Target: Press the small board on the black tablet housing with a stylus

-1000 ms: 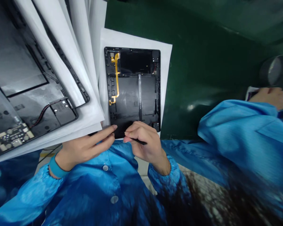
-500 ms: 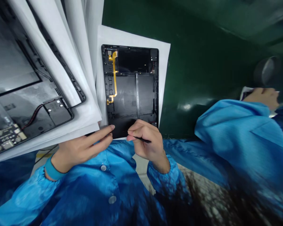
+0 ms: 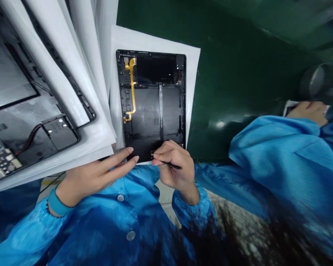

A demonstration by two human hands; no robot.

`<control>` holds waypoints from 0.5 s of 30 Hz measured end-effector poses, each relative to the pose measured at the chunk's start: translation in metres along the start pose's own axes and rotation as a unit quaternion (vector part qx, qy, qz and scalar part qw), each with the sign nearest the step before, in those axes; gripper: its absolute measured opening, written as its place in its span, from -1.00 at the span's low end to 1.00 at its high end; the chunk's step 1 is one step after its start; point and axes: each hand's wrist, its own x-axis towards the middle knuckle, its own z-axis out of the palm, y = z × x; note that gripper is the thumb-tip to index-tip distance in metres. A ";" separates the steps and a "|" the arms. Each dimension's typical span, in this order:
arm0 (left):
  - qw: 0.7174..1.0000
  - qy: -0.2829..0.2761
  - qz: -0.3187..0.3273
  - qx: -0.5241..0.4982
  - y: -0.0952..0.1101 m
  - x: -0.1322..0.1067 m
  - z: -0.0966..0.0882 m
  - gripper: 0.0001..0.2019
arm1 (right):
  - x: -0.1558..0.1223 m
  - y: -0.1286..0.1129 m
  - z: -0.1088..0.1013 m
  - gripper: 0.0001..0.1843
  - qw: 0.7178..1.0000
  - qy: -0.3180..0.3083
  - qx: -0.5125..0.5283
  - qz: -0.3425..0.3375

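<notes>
An open black tablet housing lies on white sheet material. A yellow flex cable runs down its left side, and a dark ribbon crosses its middle. Between the thumb and fingers of my right hand, over the lower right of the housing, is a slim black tool like tweezers; its tip is mostly hidden. A tiny pale piece shows by those fingertips. My left hand has its fingers stretched out at the housing's lower left corner, holding nothing.
At left, a stack of white sheets is interleaved with more housings; the top housing carries a circuit board. A co-worker's blue sleeve and hand are on the right, near a round metallic object on the green table.
My left fingers have spread apart a little at the housing's lower edge. My right hand has shifted slightly right with the tool, and a tiny pale piece now shows by its fingertips.
</notes>
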 end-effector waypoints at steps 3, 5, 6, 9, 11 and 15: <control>0.999 -0.050 0.009 0.000 0.002 0.000 -0.002 -0.49 | -0.001 0.001 -0.001 -0.78 1.000 0.015 0.015 0.007; 0.998 -0.065 0.012 0.019 0.002 0.002 -0.002 -0.49 | -0.002 0.001 -0.002 -0.77 1.000 0.018 0.020 0.015; 0.997 -0.066 0.010 0.031 0.003 0.003 -0.002 -0.50 | -0.002 0.001 -0.002 -0.77 0.999 0.018 0.022 0.018; 0.996 -0.066 0.008 0.060 0.004 0.005 -0.003 -0.52 | -0.003 0.000 -0.003 -0.78 0.999 0.019 0.024 0.019; 0.995 -0.078 0.010 0.064 0.005 0.005 -0.003 -0.50 | -0.004 0.001 -0.002 -0.79 0.999 0.021 0.023 0.015; 0.995 -0.087 0.005 0.048 0.006 0.004 -0.002 -0.47 | -0.006 0.003 -0.003 -0.81 0.999 0.026 0.027 0.017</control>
